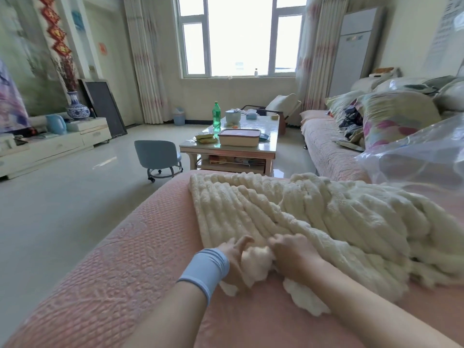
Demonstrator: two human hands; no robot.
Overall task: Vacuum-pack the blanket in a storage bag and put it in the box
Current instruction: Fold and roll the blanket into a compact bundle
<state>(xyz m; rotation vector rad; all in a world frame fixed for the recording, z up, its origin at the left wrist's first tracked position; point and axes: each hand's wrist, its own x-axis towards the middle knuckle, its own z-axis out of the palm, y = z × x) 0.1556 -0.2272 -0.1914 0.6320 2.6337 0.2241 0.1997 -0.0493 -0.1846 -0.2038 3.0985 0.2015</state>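
Left hand (233,257) and right hand (291,254) each clutch the cream blanket's (313,209) near edge on the pink sofa (125,259); rumpled toward 2 o'clock, it may fold lumpy and jam the storage bag (421,156).

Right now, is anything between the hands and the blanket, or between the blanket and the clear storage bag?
Nothing visible. The left hand and right hand grip the blanket at its near edge. The storage bag lies just past its far right side on the sofa, nothing between. No box is in view.
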